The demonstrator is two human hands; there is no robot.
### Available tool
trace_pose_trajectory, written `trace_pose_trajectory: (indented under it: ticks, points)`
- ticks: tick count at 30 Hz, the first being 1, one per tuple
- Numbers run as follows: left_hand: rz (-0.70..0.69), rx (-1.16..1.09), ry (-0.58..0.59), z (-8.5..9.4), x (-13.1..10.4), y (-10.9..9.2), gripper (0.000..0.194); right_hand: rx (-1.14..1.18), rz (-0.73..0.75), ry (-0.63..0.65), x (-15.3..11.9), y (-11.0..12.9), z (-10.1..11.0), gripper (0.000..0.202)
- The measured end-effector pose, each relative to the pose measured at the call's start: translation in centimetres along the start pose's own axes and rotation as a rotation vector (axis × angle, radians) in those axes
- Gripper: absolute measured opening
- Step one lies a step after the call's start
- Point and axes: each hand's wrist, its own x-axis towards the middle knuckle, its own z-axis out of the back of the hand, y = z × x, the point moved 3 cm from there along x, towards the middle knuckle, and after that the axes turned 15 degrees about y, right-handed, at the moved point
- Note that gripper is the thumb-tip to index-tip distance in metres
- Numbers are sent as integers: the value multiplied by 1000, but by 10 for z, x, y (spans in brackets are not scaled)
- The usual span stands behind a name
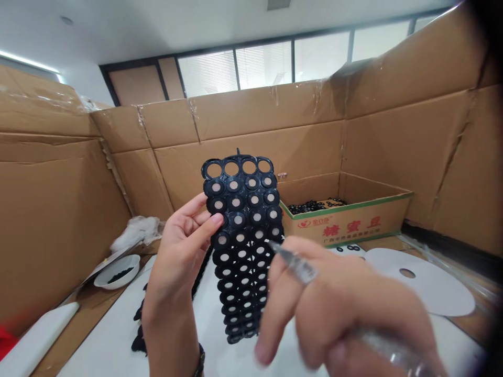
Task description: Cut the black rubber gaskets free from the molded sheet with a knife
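A long black sheet of joined rings (245,209) hangs upright in front of me. Its top row has open holes, and pale discs show in the rows below. My left hand (188,235) pinches the sheet's left edge, thumb in front and fingers behind. At the sheet's right side, my right hand (334,298) is closed around a clear pen-like tool (296,263). The dark tip of this tool points up and left, close to the sheet; whether it touches is unclear. My right hand is blurred and hides part of the sheet's lower right.
Behind on the right stands an open cardboard box (353,225) with black rings inside. A white disc (424,283) with a central hole lies before it. On the left are a white bowl (133,269) of black pieces and clear plastic (135,233). Cardboard walls (243,120) surround the table.
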Motion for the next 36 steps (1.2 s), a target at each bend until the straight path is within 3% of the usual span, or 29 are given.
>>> trace_pose_trajectory:
  ticks: [2, 4, 6, 7, 12, 17, 23, 29, 36]
  points:
    - [-9, -29, 47, -1, 0, 1, 30, 24, 19, -49, 6, -5, 13, 30]
    - [-20, -80, 89, -2, -1, 1, 25, 11, 76, -193, 9, -18, 27, 20]
    - [-19, -106, 119, -2, -1, 1, 21, -62, 121, -344, 11, -36, 39, 18]
    - [-8, -102, 130, -2, -2, 1, 21, -113, 97, -352, 14, -47, 42, 19]
    - [9, -34, 122, 0, -3, 2, 30, -253, -317, -55, 32, -97, 40, 25]
    - [37, -59, 40, 5, -3, 7, 36, -257, -350, -94, 35, -114, 33, 33]
    - [-22, -88, 88, 0, -1, 3, 30, 52, -338, 92, 33, -106, 23, 55]
    - [47, -141, 72, -8, -8, 1, 37, 114, -124, 153, 33, -78, 10, 53]
    - [42, -152, 98, -16, -10, -1, 29, 204, -83, 168, 31, -65, 12, 53]
